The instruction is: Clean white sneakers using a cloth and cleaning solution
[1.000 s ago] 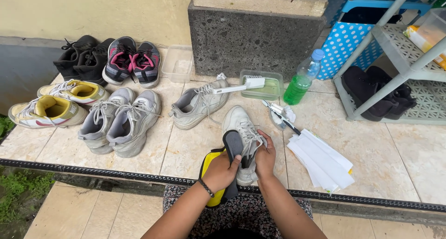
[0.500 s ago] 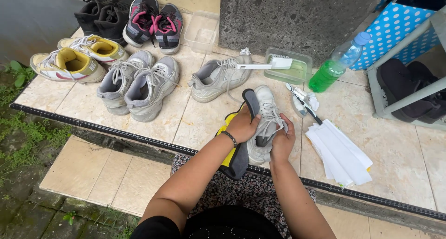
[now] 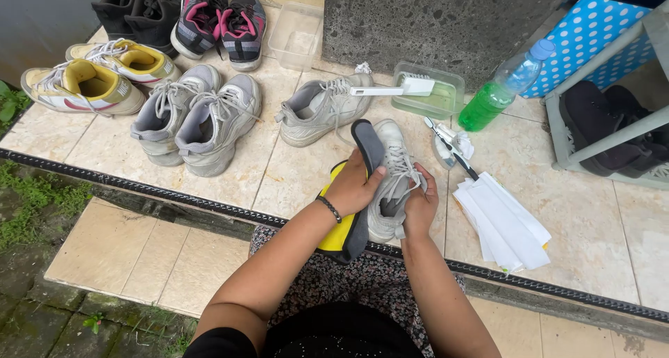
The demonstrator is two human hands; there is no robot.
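Note:
My left hand grips a dark grey insole with a yellow underside, standing on edge beside a light grey sneaker. My right hand holds that sneaker at its side, near the laces. The shoe lies on the tiled step just in front of my knees, toe pointing away. Its mate, another grey sneaker, rests on the tiles to the upper left. A dark bracelet is on my left wrist.
A grey pair, a yellow-white pair, a pink-black pair and black shoes line the tiles at left. A tub with a white brush, a green bottle, a small brush, white papers and a rack lie right.
The view has tilted down and closer. My left hand has raised the insole more upright against the sneaker, while my right hand keeps hold of the shoe.

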